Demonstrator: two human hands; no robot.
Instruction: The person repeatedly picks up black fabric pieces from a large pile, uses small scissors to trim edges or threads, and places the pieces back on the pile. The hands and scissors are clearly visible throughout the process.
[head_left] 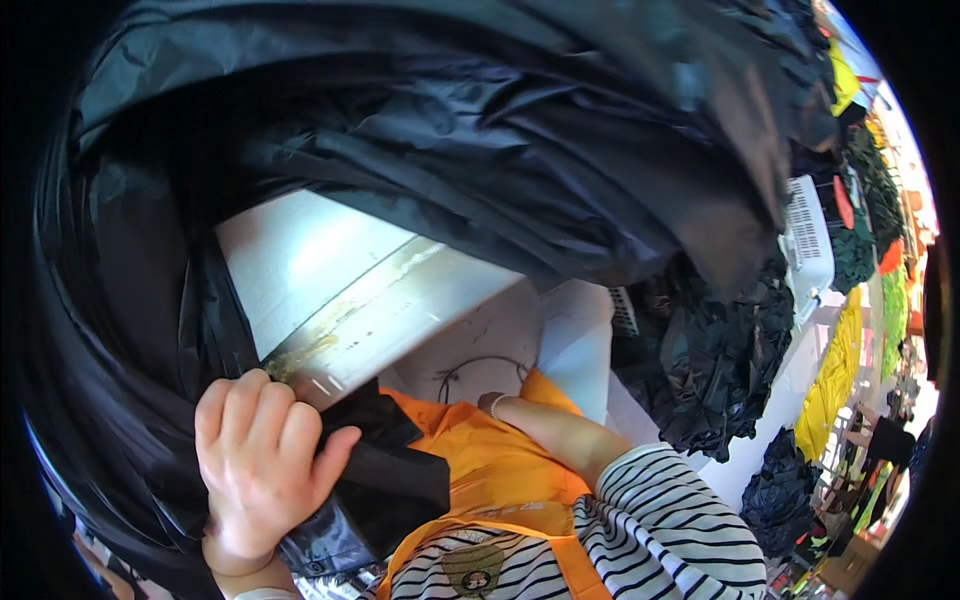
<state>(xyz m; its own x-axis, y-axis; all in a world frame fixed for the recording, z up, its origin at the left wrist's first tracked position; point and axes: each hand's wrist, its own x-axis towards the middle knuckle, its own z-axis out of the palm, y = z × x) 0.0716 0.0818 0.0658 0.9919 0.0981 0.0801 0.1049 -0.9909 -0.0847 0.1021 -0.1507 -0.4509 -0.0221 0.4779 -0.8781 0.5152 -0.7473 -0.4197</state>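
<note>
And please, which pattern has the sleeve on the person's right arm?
The sleeve has black stripes on white, seen best in the head view.

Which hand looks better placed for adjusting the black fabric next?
The left hand, probably: it appears closed on the black fabric. The right forearm lies across by the orange apron, farther from that grip, with its hand hidden.

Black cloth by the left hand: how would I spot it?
Find the shiny pale surface. The black cloth is the broad sheet arching above it and down to the left hand, its long folds unlike the crumpled black heap at right.
</note>
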